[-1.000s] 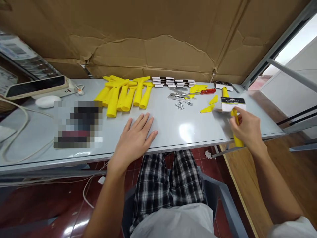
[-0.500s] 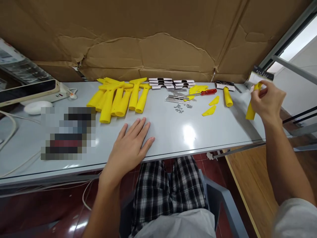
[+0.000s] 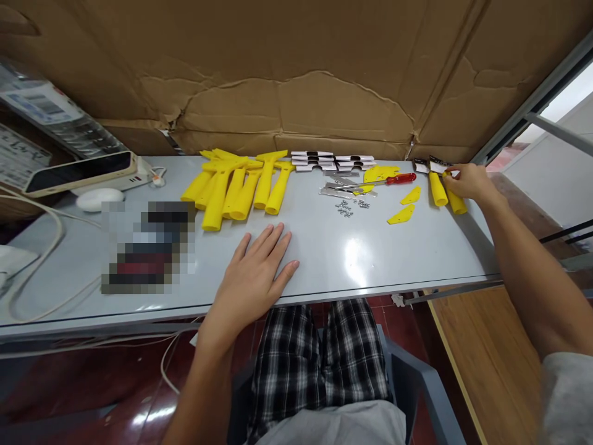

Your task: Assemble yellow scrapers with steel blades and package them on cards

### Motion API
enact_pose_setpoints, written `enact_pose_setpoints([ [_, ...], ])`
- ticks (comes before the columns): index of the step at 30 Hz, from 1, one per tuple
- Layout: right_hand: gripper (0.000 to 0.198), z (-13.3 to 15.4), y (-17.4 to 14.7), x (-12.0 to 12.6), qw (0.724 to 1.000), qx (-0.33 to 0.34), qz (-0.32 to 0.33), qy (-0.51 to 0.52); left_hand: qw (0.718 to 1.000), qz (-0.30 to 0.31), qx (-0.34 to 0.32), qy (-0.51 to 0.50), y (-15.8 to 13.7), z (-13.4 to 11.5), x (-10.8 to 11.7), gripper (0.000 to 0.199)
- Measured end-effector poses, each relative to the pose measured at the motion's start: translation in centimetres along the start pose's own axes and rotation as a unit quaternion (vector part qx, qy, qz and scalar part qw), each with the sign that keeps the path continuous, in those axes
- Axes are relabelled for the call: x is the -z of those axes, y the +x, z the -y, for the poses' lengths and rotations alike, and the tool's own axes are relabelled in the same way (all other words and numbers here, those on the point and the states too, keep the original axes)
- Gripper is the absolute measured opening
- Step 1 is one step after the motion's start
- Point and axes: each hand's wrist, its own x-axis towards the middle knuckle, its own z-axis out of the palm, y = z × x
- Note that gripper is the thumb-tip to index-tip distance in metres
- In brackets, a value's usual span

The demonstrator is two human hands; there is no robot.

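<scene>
Head view: my nearer right hand [image 3: 475, 184] pinches a scraper [image 3: 458, 203], lengthwise toward me; my left hand [image 3: 252, 272] lies open, well apart.

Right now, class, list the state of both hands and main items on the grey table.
Bare left hand: open, palm down
Bare right hand: fingers closed on the rightmost yellow tubular handle
Left-side yellow tubular handles: heaped, unheld
Red-handled metal screwdriver: lying down, unheld
Small silver screws: loose, in clusters
Black-and-white cards: stacked in two piles
Thin metal strips: overlapping
</scene>
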Motion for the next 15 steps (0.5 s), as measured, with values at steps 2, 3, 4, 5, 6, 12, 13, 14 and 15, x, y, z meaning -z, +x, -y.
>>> enact_pose_setpoints([
  [2, 0.055, 0.1, 0.1, 0.2, 0.999, -0.015, 0.038, -0.007, 1.0, -0.001, 0.0, -0.001, 0.0, 0.0, 0.0, 0.07],
  [3, 0.056, 0.2, 0.0, 0.5, 0.999, -0.017, 0.049, -0.011, 1.0, 0.0, -0.001, 0.0, 0.0, 0.1, 0.0, 0.071],
  [4, 0.057, 0.4, -0.2, 0.8, 0.998, -0.019, 0.057, -0.016, 1.0, 0.0, -0.002, 0.0, 0.0, 0.1, 0.0, 0.071],
  [5, 0.059, 0.6, -0.4, 1.1, 0.998, -0.02, 0.061, -0.022, 1.0, 0.001, -0.003, 0.001, 0.0, 0.1, 0.0, 0.071],
  [6, 0.062, 0.9, -0.8, 1.5, 0.998, -0.02, 0.06, -0.028, 1.0, 0.001, -0.003, 0.001, 0.1, 0.1, 0.0, 0.071],
  [12, 0.061, 5.7, -3.5, 3.2, 0.997, 0.065, -0.038, -0.019, 1.0, -0.003, 0.003, 0.004, 0.0, -0.2, -0.1, 0.067],
  [13, 0.058, 6.9, -3.7, 3.2, 0.993, 0.1, -0.06, 0.007, 1.0, -0.002, 0.005, 0.004, 0.0, -0.3, 0.0, 0.067],
  [14, 0.055, 8.2, -3.8, 3.2, 0.988, 0.136, -0.063, 0.024, 1.0, 0.001, 0.007, 0.006, 0.1, -0.3, 0.2, 0.066],
  [15, 0.053, 9.5, -3.7, 3.0, 0.983, 0.168, -0.058, 0.034, 1.0, 0.007, 0.008, 0.009, 0.2, -0.4, 0.5, 0.065],
])
